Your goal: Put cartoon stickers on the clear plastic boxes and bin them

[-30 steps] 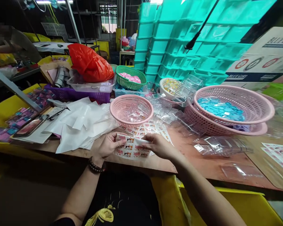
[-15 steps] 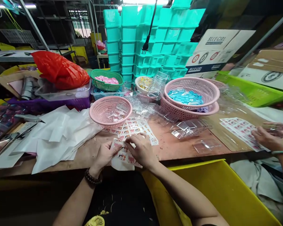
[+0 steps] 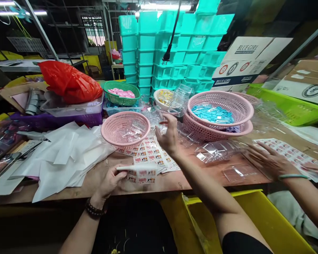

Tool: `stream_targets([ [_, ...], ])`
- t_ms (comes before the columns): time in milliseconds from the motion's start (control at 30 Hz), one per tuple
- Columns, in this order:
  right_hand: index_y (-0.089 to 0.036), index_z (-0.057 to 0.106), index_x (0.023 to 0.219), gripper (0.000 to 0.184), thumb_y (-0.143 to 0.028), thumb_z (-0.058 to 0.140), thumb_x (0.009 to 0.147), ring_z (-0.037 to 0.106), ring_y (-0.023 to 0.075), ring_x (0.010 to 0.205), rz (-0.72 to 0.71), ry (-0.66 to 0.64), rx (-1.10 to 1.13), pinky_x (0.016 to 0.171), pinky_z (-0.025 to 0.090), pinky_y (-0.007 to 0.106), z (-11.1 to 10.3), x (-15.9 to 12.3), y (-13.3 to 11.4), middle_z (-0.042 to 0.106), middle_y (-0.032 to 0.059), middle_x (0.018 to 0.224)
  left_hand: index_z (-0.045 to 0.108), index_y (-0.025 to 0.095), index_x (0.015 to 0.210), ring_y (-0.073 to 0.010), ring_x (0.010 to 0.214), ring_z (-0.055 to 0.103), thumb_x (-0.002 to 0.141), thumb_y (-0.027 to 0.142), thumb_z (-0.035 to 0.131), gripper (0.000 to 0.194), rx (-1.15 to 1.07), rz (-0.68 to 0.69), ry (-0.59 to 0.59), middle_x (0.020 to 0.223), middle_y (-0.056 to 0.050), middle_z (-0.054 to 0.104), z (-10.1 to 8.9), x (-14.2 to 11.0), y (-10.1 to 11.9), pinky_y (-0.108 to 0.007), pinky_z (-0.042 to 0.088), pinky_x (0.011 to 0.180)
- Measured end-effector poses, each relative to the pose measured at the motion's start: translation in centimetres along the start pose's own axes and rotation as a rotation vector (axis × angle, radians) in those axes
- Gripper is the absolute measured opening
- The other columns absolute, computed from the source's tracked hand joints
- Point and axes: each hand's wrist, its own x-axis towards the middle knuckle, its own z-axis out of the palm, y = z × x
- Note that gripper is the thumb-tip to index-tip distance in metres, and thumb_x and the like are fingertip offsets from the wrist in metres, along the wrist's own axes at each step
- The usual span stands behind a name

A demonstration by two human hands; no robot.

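Note:
My left hand (image 3: pixel 110 181) pinches the left end of a sticker sheet (image 3: pixel 141 175) printed with cartoon cats and pink marks; the sheet is bent and blurred. Raised over the table, my right hand (image 3: pixel 168 135) has its thumb and fingers apart, and I see nothing held in it. It is nearest to the clear plastic boxes (image 3: pixel 152 114) behind it. More sticker sheets (image 3: pixel 149 151) lie flat between my hands and a pink basket (image 3: pixel 125 130), which holds clear plastic pieces.
White backing papers (image 3: pixel 66 158) lie at the left. Stacked pink baskets (image 3: pixel 219 97) with blue pieces stand right of centre, near loose clear boxes (image 3: pixel 218 150). A co-worker's hand (image 3: pixel 270 160) reaches over sheets (image 3: pixel 288 150) at the right. A yellow bin (image 3: pixel 243 215) sits below the table edge.
My right hand has left the sheet and moved up and forward, its fingers spreading. My left hand keeps the sheet. The view swung right, then stayed nearly level. The co-worker's hands moved left.

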Motion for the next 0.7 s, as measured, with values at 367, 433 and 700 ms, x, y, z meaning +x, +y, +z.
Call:
stream_targets([
  [367, -0.006, 0.046, 0.145, 0.055, -0.003, 0.029, 0.093, 0.060, 0.0286, 0.119, -0.096, -0.445, -0.441, 0.103, 0.045, 0.044, 8.5, 11.2, 9.6, 0.052, 0.0223, 0.146, 0.073, 0.009, 0.081, -0.0075, 0.042, 0.032, 0.088, 0.052, 0.053, 0.048, -0.390, -0.081, -0.234, 0.047, 0.000, 0.047, -4.2, 1.1, -2.4, -0.022, 0.026, 0.045],
  [433, -0.006, 0.048, 0.142, 0.052, -0.005, 0.027, 0.095, 0.063, 0.0287, 0.112, -0.083, -0.401, -0.448, 0.095, 0.050, 0.042, 8.4, 11.9, 9.9, 0.054, 0.0241, 0.143, 0.073, 0.008, 0.096, -0.0051, 0.036, 0.030, 0.088, 0.051, 0.055, 0.047, -0.367, -0.158, -0.315, 0.054, -0.003, 0.058, -4.8, 2.3, -3.1, -0.021, 0.022, 0.040],
  [700, -0.018, 0.044, 0.147, 0.050, -0.011, 0.031, 0.100, 0.055, 0.0265, 0.130, -0.342, -0.046, -0.229, 0.109, 0.049, 0.047, 3.9, 8.2, 3.6, 0.056, 0.0164, 0.142, 0.039, 0.028, 0.145, -0.0036, 0.038, 0.046, 0.082, 0.058, 0.068, 0.076, -0.423, -0.127, -0.453, 0.117, -0.015, 0.070, -0.6, 5.8, -0.7, -0.018, 0.028, 0.035],
])
